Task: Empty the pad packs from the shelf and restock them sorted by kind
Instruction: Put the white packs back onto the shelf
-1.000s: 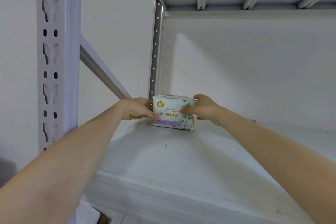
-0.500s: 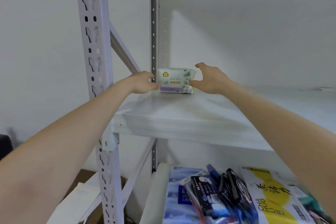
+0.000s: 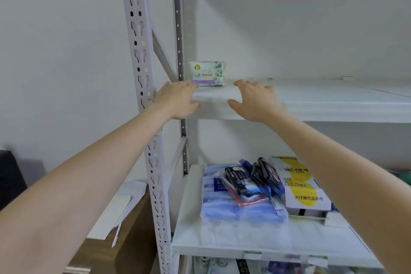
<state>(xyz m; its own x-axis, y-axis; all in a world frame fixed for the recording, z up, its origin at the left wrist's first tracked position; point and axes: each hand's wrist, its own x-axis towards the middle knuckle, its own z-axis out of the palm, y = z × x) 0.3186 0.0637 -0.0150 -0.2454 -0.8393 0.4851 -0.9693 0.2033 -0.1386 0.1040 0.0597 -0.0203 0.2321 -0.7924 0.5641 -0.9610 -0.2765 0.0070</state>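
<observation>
One white pad pack [image 3: 208, 73] with green leaves and a purple strip stands upright at the back left corner of the upper shelf [image 3: 311, 104]. My left hand [image 3: 178, 101] hovers in front of it near the shelf's front edge, fingers apart, holding nothing. My right hand [image 3: 255, 101] is level with it to the right, also empty with fingers spread. Neither hand touches the pack. On the lower shelf [image 3: 233, 240] lie a blue-and-white soft pack [image 3: 222, 207], several dark packs [image 3: 251, 181] and a white-and-yellow pack [image 3: 300, 187].
The white perforated rack upright [image 3: 142, 73] stands just left of my left hand, with a diagonal brace behind it. Papers [image 3: 117, 209] lie on a wooden surface at the lower left. More goods show blurred on the shelf at the bottom.
Both hands have let go of the pad pack and drawn back toward the shelf's front edge. The view has tilted down, bringing the lower shelf into sight.
</observation>
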